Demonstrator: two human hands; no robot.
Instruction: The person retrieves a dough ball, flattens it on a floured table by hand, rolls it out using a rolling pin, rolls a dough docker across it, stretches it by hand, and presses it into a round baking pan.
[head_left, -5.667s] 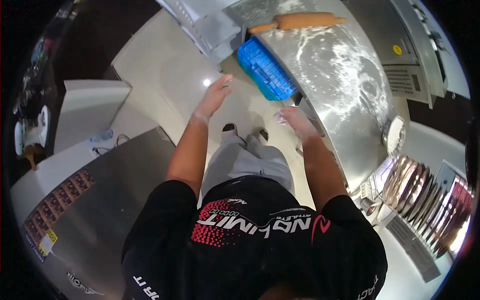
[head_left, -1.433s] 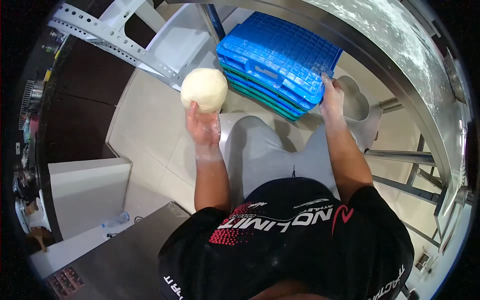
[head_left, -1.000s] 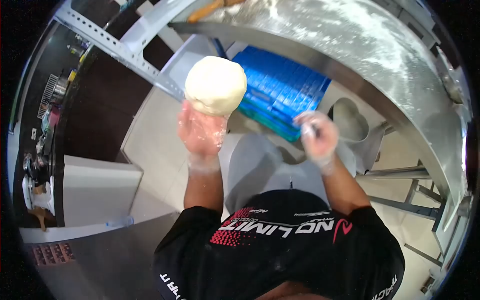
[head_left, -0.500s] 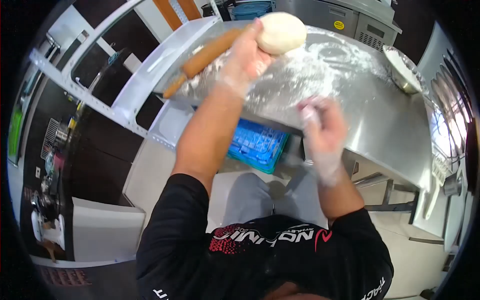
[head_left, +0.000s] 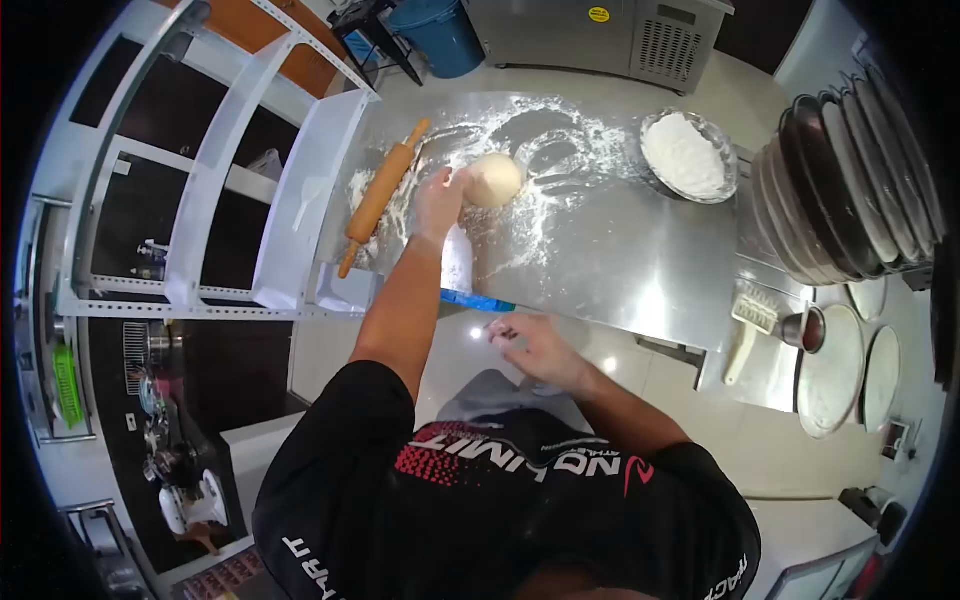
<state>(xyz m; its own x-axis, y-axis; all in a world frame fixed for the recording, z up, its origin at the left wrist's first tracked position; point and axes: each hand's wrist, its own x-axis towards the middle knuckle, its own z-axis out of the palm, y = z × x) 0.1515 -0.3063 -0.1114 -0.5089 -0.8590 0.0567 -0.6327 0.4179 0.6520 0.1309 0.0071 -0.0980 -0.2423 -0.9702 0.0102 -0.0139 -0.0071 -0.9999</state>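
Observation:
A round ball of pale dough (head_left: 497, 181) is at the floured steel table. My left hand (head_left: 440, 203) is against its left side, fingers closed on the dough and partly hidden by it; I cannot tell whether the ball rests fully on the surface. Below the table's front edge, my right hand (head_left: 535, 347) is in front of my body, fingers bent and apart, holding nothing. To the left of the dough lies a wooden rolling pin (head_left: 383, 195), slanting across the table.
A bowl of white flour (head_left: 687, 156) stands at the table's right end. Stacked round pans (head_left: 835, 190) rise beyond it, with a white-handled dough docker (head_left: 748, 328) nearby. White metal shelving (head_left: 300, 205) borders the left. A blue bin (head_left: 437, 38) stands behind.
The dough has come down toward the table with my left hand, which was holding it up. My right hand has drawn back off the table edge. The view has shifted.

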